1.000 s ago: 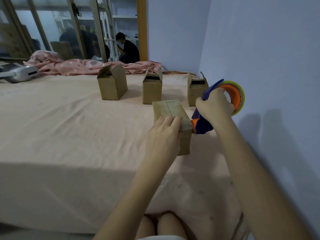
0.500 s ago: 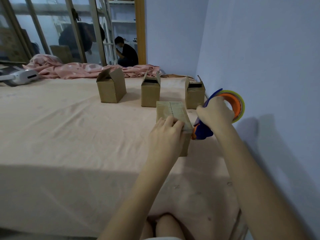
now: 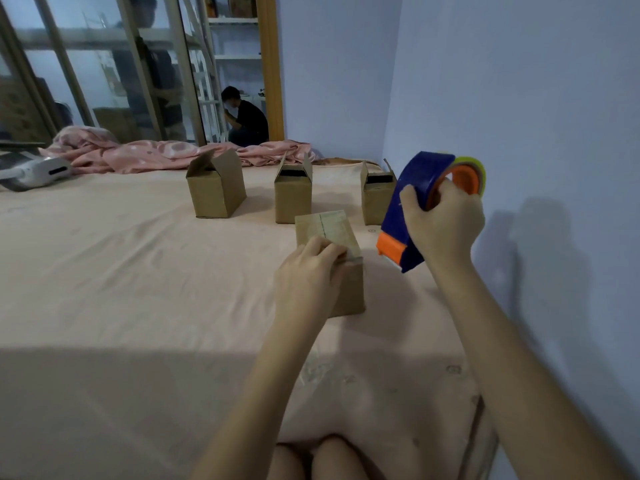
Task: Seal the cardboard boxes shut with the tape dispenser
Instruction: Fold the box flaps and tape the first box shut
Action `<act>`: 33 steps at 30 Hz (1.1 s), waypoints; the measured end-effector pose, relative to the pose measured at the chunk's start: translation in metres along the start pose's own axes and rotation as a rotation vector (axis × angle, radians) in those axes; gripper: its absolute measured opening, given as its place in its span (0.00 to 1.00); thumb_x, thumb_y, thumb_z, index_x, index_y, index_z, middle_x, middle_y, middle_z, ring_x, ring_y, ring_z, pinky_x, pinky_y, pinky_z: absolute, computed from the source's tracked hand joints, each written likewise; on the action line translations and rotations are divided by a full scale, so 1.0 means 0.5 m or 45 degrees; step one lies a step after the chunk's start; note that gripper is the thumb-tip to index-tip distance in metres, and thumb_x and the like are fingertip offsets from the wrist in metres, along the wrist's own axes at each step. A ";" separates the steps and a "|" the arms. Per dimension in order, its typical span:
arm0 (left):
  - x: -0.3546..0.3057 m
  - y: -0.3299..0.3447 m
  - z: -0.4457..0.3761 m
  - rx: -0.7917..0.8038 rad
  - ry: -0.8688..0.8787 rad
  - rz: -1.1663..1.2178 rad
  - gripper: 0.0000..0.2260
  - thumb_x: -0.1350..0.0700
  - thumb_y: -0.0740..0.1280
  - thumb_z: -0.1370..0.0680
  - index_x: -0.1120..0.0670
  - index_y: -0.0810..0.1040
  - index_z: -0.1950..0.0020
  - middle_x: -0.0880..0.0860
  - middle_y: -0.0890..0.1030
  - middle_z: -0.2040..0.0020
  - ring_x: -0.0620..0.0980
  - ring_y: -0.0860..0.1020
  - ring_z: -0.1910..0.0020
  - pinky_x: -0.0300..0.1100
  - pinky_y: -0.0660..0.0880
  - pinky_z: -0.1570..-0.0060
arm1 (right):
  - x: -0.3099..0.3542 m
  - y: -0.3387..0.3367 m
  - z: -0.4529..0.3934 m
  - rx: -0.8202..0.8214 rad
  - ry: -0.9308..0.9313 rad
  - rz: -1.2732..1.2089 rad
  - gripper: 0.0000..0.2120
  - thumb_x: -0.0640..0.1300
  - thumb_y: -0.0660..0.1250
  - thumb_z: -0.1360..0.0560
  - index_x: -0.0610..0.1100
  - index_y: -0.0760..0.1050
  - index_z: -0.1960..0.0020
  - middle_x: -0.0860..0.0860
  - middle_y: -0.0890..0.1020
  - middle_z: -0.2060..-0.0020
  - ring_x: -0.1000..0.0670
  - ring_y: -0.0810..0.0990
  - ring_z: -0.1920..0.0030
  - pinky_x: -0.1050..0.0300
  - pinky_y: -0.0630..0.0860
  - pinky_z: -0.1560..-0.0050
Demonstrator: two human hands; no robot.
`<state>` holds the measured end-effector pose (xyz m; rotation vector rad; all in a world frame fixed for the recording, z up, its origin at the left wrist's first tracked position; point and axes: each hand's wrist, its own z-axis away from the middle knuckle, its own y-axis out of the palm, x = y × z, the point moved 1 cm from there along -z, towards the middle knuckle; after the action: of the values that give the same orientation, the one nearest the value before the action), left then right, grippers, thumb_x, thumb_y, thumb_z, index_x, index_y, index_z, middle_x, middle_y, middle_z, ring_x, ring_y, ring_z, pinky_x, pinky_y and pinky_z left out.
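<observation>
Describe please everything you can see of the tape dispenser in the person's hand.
The tape dispenser has a dark blue plastic body, an orange front end that points down and to the left, and an orange hub carrying a yellowish roll of tape. The right hand grips it, fingers curled round the hub. It is held in the air, tilted, to the right of the near closed box and apart from it, in front of the pale wall.

The tape dispenser [image 3: 403, 216] under her right fingers [image 3: 408, 199] is showing dark blue with an orange nose and hub, its roll yellow-green. The box [image 3: 332, 237] beneath her left fingers [image 3: 325, 249] is looking plain brown, sitting on a pale peach bed sheet [image 3: 121, 289]. Beyond lies a pink spotted blanket [image 3: 145, 155].
</observation>
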<state>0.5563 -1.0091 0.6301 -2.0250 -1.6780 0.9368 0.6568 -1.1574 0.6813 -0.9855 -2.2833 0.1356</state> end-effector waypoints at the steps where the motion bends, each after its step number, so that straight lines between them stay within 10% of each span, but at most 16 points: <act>1: 0.004 -0.002 0.000 0.013 0.006 0.013 0.07 0.52 0.69 0.25 0.55 0.83 0.51 0.51 0.81 0.53 0.52 0.79 0.58 0.42 0.70 0.66 | -0.006 0.005 0.005 -0.008 -0.034 0.012 0.13 0.53 0.64 0.27 0.43 0.73 0.59 0.48 0.78 0.65 0.47 0.76 0.63 0.56 0.69 0.65; 14: 0.010 -0.016 0.042 -0.010 0.088 0.050 0.09 0.56 0.70 0.25 0.58 0.81 0.47 0.55 0.80 0.45 0.55 0.79 0.50 0.47 0.76 0.54 | -0.088 0.039 0.127 0.652 -0.020 -0.245 0.15 0.30 0.70 0.31 0.37 0.78 0.45 0.39 0.80 0.48 0.40 0.78 0.48 0.65 0.66 0.53; 18: -0.002 -0.017 0.036 0.044 0.152 0.039 0.14 0.57 0.69 0.25 0.55 0.76 0.40 0.53 0.80 0.48 0.53 0.79 0.51 0.45 0.75 0.53 | -0.087 -0.005 0.152 0.834 0.115 -0.232 0.18 0.22 0.61 0.32 0.30 0.74 0.43 0.40 0.77 0.56 0.56 0.70 0.64 0.81 0.63 0.65; 24: -0.012 -0.012 0.036 -0.013 0.266 -0.031 0.11 0.60 0.70 0.26 0.55 0.82 0.44 0.53 0.81 0.51 0.53 0.80 0.55 0.45 0.75 0.55 | -0.100 -0.054 0.165 1.060 0.198 -0.209 0.17 0.23 0.58 0.30 0.29 0.71 0.42 0.48 0.75 0.59 0.55 0.71 0.60 0.78 0.66 0.62; 30: 0.003 -0.010 0.058 0.067 0.178 -0.004 0.25 0.55 0.69 0.25 0.55 0.68 0.28 0.54 0.72 0.31 0.54 0.65 0.28 0.50 0.62 0.29 | -0.100 -0.050 0.211 0.535 0.477 -0.344 0.27 0.24 0.56 0.28 0.42 0.67 0.32 0.46 0.73 0.37 0.51 0.71 0.38 0.59 0.68 0.35; 33: 0.028 -0.025 0.080 0.048 -0.067 0.212 0.32 0.47 0.66 0.24 0.52 0.57 0.24 0.48 0.61 0.25 0.46 0.55 0.25 0.46 0.55 0.27 | -0.062 -0.063 0.238 0.019 0.117 -0.324 0.19 0.28 0.58 0.28 0.37 0.74 0.39 0.45 0.76 0.41 0.49 0.73 0.39 0.59 0.69 0.36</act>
<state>0.5214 -0.9986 0.6056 -2.1583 -1.5244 1.0768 0.5825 -1.1832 0.5817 -0.6716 -2.2962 -0.0009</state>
